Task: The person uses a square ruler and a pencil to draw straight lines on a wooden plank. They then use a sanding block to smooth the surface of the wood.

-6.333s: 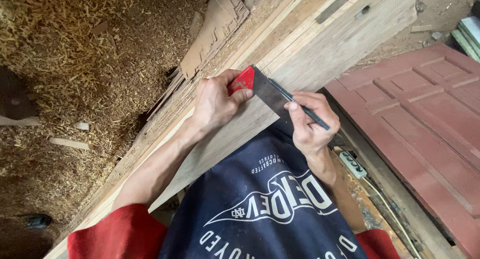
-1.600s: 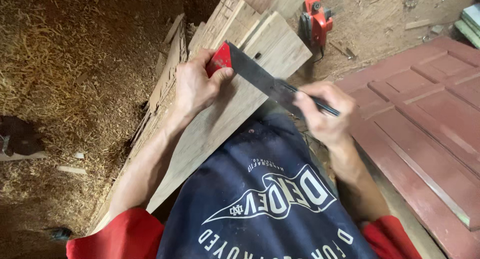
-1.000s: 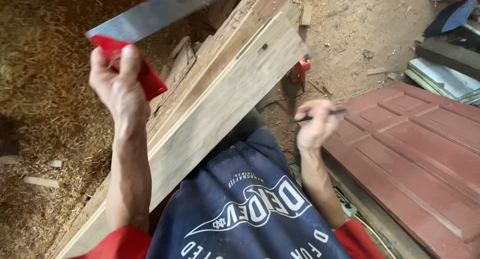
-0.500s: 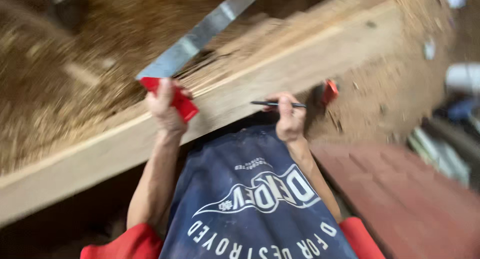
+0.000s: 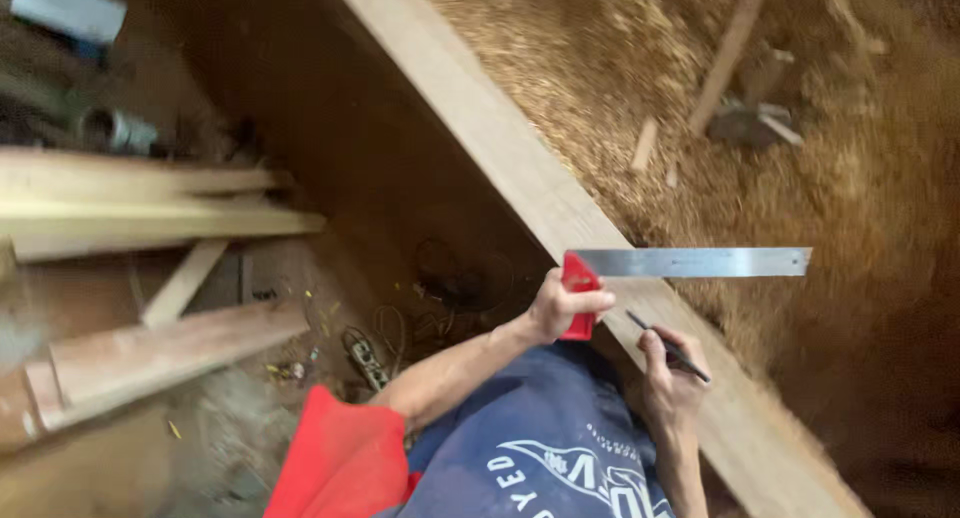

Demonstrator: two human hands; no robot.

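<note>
1. Head view: left hand [image 5: 556,306] wrapped around the red stock of a try square [image 5: 640,270], thumb across the top, steel blade lying across the long plank [image 5: 520,168] and jutting past its far edge over the sawdust.
2. Right hand [image 5: 668,380] pinching a dark pencil [image 5: 668,346] between thumb and fingers, tip resting near the plank's top face just below the blade.
3. For a true line, probably best to press the red stock hard against the plank's near edge, with no gap and no tilt, before marking.
4. Likely wise to run the pencil tight along the blade's edge in one stroke, tip leaning slightly into the steel.
5. Blurred frame, so hard to tell whether the stock sits fully flush with the edge.
6. Beyond the far edge: sawdust floor [image 5: 760,128] with scattered offcuts, open room for the overhanging blade.
7. Beyond the near edge: dark drop with tangled cable [image 5: 375,343], then stacked boards [image 5: 150,208] further off, well apart from both hands.
8. Plank running diagonally, plenty of bare length either side of the square.
</note>
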